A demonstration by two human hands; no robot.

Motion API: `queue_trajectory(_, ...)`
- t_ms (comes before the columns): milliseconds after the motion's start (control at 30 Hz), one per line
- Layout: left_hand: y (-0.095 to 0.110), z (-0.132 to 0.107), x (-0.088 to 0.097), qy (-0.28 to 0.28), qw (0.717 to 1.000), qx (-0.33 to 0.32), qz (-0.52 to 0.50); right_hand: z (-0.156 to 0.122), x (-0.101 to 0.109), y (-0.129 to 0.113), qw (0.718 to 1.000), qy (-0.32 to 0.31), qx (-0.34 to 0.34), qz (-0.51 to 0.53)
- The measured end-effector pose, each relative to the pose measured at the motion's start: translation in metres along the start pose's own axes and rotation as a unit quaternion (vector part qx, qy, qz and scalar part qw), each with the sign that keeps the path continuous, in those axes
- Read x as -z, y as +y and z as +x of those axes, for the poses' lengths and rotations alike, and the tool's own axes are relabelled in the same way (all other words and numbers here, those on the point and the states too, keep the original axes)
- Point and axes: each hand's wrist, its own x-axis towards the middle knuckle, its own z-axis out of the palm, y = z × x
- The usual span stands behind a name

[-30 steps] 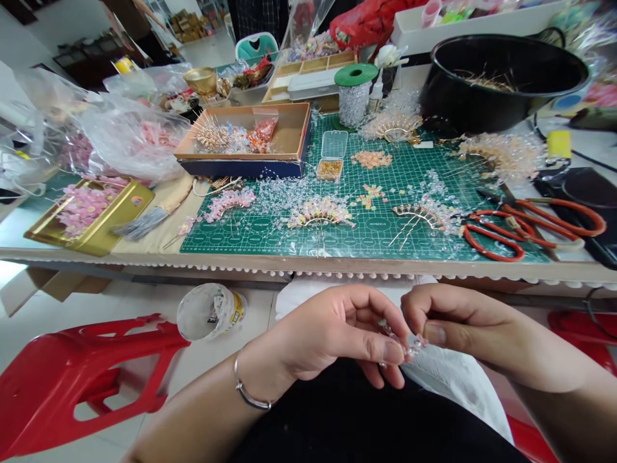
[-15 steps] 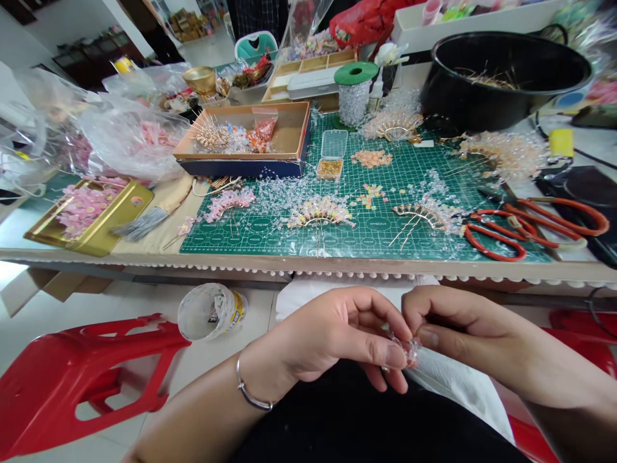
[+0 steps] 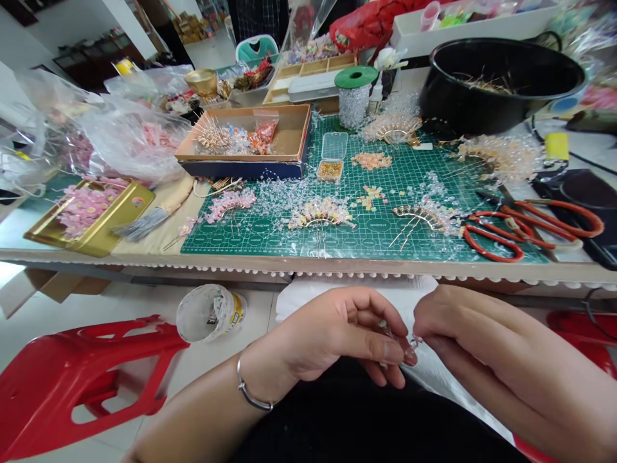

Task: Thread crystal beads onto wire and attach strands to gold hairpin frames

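Above my lap, my left hand [image 3: 337, 337] pinches a small cluster of clear beads [image 3: 411, 355] between thumb and fingers. Much of the cluster is hidden by those fingers. My right hand [image 3: 475, 334] is closed at the cluster's right end, its back turned up and its fingertips mostly out of sight. On the green cutting mat [image 3: 380, 241] beyond lie a beaded hair comb [image 3: 321, 215] with pink and yellow bits, a partly beaded comb [image 3: 424, 217] and a pink one [image 3: 230, 202].
Red-handled scissors [image 3: 496, 244] and pliers [image 3: 559, 222] lie at the mat's right. Behind stand a cardboard box [image 3: 245, 166], a bead spool [image 3: 355, 77] and a black basin [image 3: 501, 96]. Left are a gold tin [image 3: 116, 218], a brush [image 3: 149, 218], a bucket [image 3: 202, 318] and a red stool [image 3: 43, 379].
My right hand has rolled over, back upward, and shifted slightly right, its thumb now hidden. My left hand stays almost in place with the bead cluster.
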Motion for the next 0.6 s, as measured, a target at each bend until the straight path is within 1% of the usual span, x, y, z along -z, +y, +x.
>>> queue_trajectory(100,0.000,-0.001,0.001,0.003,1.000,-0.003,-0.008,0.004,0.000,0.005,0.997,-0.012,0.059,-0.040)
queue_trajectory(167,-0.001,-0.001,0.001,0.006,1.000,-0.003,-0.012,0.005,-0.001,0.007,0.995,0.009,0.086,-0.058)
queue_trajectory(233,-0.001,-0.001,0.001,0.012,1.000,-0.002,-0.012,0.004,-0.001,0.009,0.993,0.020,0.092,-0.065)
queue_trajectory(300,-0.001,-0.001,0.001,0.020,1.000,-0.006,-0.013,0.001,-0.001,0.009,0.994,0.026,0.085,-0.056)
queue_trajectory(400,0.000,0.000,-0.001,0.033,0.999,-0.014,-0.008,-0.004,0.001,0.010,0.998,0.010,0.059,-0.025)
queue_trajectory(500,0.001,-0.001,-0.002,0.044,0.999,-0.014,0.006,-0.005,0.001,0.008,0.998,-0.009,0.067,0.000)
queue_trajectory(600,0.000,-0.001,-0.004,0.047,0.999,-0.010,0.018,0.001,-0.001,0.004,0.996,0.013,0.083,-0.024)
